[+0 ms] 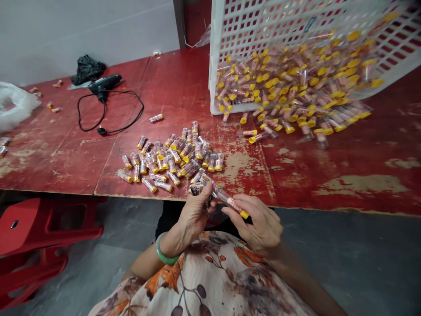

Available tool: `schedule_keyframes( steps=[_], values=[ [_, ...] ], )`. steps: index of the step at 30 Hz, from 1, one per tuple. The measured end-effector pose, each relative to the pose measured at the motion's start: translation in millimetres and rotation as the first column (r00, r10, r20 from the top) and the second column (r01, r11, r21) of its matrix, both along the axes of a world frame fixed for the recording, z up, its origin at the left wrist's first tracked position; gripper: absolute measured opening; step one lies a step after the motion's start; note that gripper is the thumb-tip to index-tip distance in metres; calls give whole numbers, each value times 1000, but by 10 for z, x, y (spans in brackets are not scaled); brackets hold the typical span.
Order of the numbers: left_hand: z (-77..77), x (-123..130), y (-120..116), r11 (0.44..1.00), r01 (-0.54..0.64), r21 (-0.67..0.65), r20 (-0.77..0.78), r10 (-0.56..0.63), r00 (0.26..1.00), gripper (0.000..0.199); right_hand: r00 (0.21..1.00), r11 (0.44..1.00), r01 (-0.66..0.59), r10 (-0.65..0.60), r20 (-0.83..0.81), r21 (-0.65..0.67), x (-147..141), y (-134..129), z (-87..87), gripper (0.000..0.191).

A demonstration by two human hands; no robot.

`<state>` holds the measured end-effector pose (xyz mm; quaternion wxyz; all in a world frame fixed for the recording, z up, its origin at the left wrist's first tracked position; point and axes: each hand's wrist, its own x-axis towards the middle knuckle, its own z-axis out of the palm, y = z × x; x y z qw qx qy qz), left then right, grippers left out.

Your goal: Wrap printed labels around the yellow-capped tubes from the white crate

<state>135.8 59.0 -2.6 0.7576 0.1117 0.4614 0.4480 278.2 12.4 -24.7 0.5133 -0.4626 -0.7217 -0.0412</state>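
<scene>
Tube (235, 205) sat between both hands at the table's (302, 166) near edge, yellow cap toward the right. Right hand (259, 221) gripped the cap end; left hand (196, 206) pinched printed film (198, 183) at the other end. Step in hand looked like sleeving; couldn't tell how far in the tube was. Next move called for a firm pinch on the film and a straight push. Pile (171, 162) of capped tubes lay just beyond, heat gun (105, 83) farther left, crate (214, 57) with more tubes right.

Workshop: scuffed worktable (174, 83), heat gun (105, 83)
</scene>
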Motion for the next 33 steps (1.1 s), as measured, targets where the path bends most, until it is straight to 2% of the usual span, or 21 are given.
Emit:
schedule_keyframes(
  steps=[7, 11, 14, 16, 18, 19, 21, 22, 24, 26, 27, 30, 33],
  values=[
    [-59, -12, -59, 989, -36, 146, -77, 48, 996, 35, 992, 990, 80, -91, 84, 118, -140, 40, -115, 44],
    [-72, -14, -35, 991, -18, 131, -60, 26, 998, 33, 988, 981, 122, -134, 73, 153, -206, 79, -156, 47],
    [-92, -71, 7, 993, -22, 114, -99, 33, 995, 35, 994, 984, 101, -105, 27, 144, -200, 100, -164, 44],
    [-115, -163, 18, 993, -45, 111, -158, 62, 985, 37, 990, 993, 106, -100, -98, 57, -147, 115, -146, 30],
    [-150, -288, 2, 988, -103, 111, -220, 126, 967, 37, 961, 981, 118, -152, -233, -153, -60, 159, -117, 9],
    [-172, -353, -14, 984, -144, 108, -244, 167, 955, 37, 945, 955, 105, -182, -271, -276, -13, 203, -105, 4],
    [-226, -464, -52, 973, -211, 93, -275, 229, 934, 39, 944, 884, 31, -179, -278, -466, 64, 346, -102, 16],
    [-256, -504, -70, 971, -224, 81, -283, 238, 929, 39, 959, 862, -19, -127, -253, -507, 83, 443, -114, 18],
    [-314, -547, -95, 975, -215, 61, -285, 224, 932, 40, 990, 859, -97, 31, -138, -503, 72, 666, -157, 19],
    [-352, -545, -105, 980, -191, 58, -275, 199, 941, 40, 983, 887, -102, 159, 89, -451, 0, 889, -207, 28],
    [-359, -532, -104, 981, -185, 57, -267, 194, 944, 40, 956, 904, -85, 192, 222, -418, -49, 983, -226, 30],
    [-326, -466, -91, 980, -191, 49, -236, 197, 951, 42, 851, 947, -34, 195, 488, -320, -194, 1137, -222, 18],
    [-244, -379, -67, 976, -210, 57, -180, 217, 960, 42, 826, 980, 9, 105, 553, -200, -296, 1052, -121, 22]
  ],
)
